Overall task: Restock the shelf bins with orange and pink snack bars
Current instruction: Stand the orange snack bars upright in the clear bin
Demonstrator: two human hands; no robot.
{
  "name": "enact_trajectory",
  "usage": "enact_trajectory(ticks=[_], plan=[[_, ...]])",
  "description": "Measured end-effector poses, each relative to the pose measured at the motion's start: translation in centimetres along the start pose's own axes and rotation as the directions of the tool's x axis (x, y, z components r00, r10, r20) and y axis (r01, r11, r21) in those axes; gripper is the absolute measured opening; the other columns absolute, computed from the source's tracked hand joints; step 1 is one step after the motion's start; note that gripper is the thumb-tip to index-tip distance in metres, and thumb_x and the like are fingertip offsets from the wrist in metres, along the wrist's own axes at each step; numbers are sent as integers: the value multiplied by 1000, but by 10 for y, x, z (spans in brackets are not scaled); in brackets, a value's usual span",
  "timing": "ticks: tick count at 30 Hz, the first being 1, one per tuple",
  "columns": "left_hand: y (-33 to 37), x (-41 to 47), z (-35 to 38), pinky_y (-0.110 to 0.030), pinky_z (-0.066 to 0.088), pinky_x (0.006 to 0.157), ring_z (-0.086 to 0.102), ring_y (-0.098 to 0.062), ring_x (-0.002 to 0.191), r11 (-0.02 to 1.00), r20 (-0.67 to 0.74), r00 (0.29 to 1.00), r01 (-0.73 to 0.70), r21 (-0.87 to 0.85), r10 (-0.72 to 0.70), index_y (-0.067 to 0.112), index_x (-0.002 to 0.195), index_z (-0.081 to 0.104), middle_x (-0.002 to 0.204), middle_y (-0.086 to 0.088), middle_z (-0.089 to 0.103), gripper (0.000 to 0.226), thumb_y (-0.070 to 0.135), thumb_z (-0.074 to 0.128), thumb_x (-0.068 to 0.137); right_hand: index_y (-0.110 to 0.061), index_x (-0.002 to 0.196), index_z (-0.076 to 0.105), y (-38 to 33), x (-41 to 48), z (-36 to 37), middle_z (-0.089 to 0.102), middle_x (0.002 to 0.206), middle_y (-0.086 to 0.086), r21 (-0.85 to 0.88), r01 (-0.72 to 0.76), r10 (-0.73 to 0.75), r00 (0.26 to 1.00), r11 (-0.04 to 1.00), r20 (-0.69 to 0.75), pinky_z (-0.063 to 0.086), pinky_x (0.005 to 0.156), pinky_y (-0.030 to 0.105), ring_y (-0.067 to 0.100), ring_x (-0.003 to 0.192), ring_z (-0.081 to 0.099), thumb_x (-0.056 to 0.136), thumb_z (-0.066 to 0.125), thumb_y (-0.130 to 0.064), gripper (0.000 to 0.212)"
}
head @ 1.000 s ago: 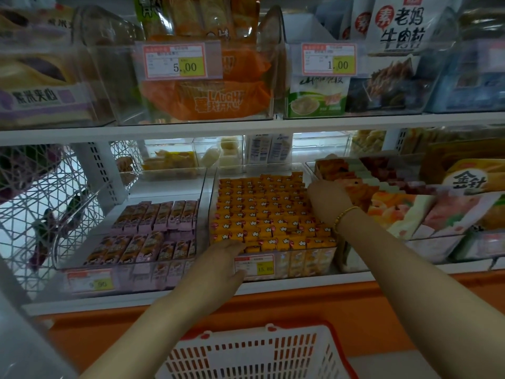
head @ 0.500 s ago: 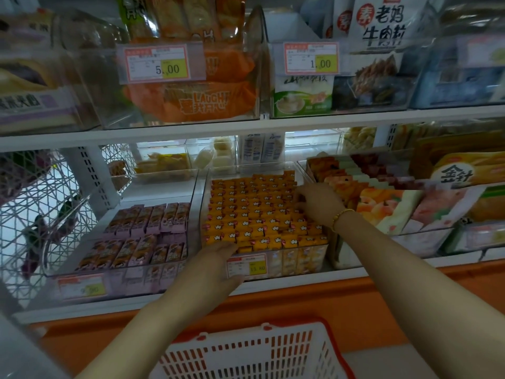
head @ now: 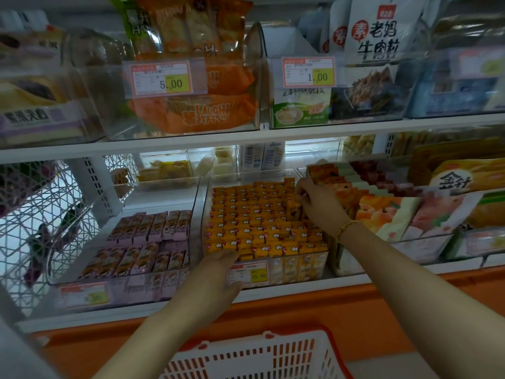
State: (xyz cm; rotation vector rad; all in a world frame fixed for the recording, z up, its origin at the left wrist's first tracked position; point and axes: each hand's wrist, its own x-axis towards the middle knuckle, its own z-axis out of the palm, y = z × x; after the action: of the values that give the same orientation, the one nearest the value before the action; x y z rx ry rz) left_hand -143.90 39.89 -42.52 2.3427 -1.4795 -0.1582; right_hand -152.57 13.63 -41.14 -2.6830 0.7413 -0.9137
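Orange snack bars (head: 254, 222) fill the middle bin (head: 204, 214); the left hand (head: 216, 272) presses the near row with straight fingers, probably to steady it, while the right hand (head: 317, 203) pinches one bar far right, probably to tuck it in.

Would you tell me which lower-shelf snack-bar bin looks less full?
The pink-bar bin on the left: bare floor shows behind its bars, while the orange-bar bin beside it is packed nearly full.

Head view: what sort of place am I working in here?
Most likely a small grocery or convenience store: price tags clipped to clear shelf bins, rows of packaged orange snack bars, and a red-rimmed shopping basket below.
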Motion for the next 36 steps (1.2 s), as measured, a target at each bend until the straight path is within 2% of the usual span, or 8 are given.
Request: enact_trajectory(ticks=[7,10,15,21,27,30,33,36], plan=[[-3,3,2,-17,14,111,18,-8,141,1000,-8,1000,2,-20,-2,24,149,25,155,9,21,59,34,50,96,-11,107,60,-7,-1,-2,60,110,8,-373,100,-29,981,923,192,46,82,30,22,101,57,95,43,-7,21],[-2,2,1,-18,14,111,18,-8,141,1000,-9,1000,6,-20,-6,25,149,24,155,9,21,59,34,50,96,-7,107,59,-16,-5,3,58,115,10,-420,118,-16,971,900,238,45,85,29,23,105,57,94,38,-3,25],[-2,1,1,-18,15,111,18,-7,141,1000,-9,1000,4,-12,-5,25,149,24,155,9,21,60,34,50,96,-2,117,50,-21,-1,3,62,111,14,-377,6,87,969,926,230,45,79,32,27,101,60,95,37,-3,26],[-2,0,0,-17,15,110,19,-7,140,1000,-22,1000,0,-18,0,26,149,23,155,10,20,59,33,49,96,3,115,44,-18,3,-10,44,64,-2,-20,-120,121,986,993,111,25,43,19,10,51,41,94,37,1,22],[-2,2,1,-14,23,103,32,-8,134,987,-98,994,27,-161,-44,23,143,36,146,9,35,50,26,51,96,-7,98,45,-37,-4,-36,42,58,-9,-6,113,-112,975,994,-193,22,42,24,9,46,41,98,41,-13,7],[-1,9,0,-19,37,99,51,-9,120,839,-142,972,81,-538,-185,23,126,56,124,10,56,36,19,60,91,-14,90,45,-57,-2,-50,53,64,0,257,38,15,980,966,-200,42,44,31,17,54,54,98,45,-15,8],[1,13,-8,-28,49,91,64,-14,102,547,-17,969,124,-828,-245,22,103,66,104,5,68,25,28,69,79,-12,83,52,-80,-1,-58,65,89,17,697,-345,266,938,628,224,59,67,42,28,72,68,96,49,-10,13],[3,12,-14,-29,56,80,71,-20,89,349,67,967,152,-925,-244,13,96,70,94,-7,74,34,33,68,69,0,95,58,-92,-5,-62,68,93,22,720,-546,217,835,428,505,60,64,32,27,72,69,94,52,-6,9]])
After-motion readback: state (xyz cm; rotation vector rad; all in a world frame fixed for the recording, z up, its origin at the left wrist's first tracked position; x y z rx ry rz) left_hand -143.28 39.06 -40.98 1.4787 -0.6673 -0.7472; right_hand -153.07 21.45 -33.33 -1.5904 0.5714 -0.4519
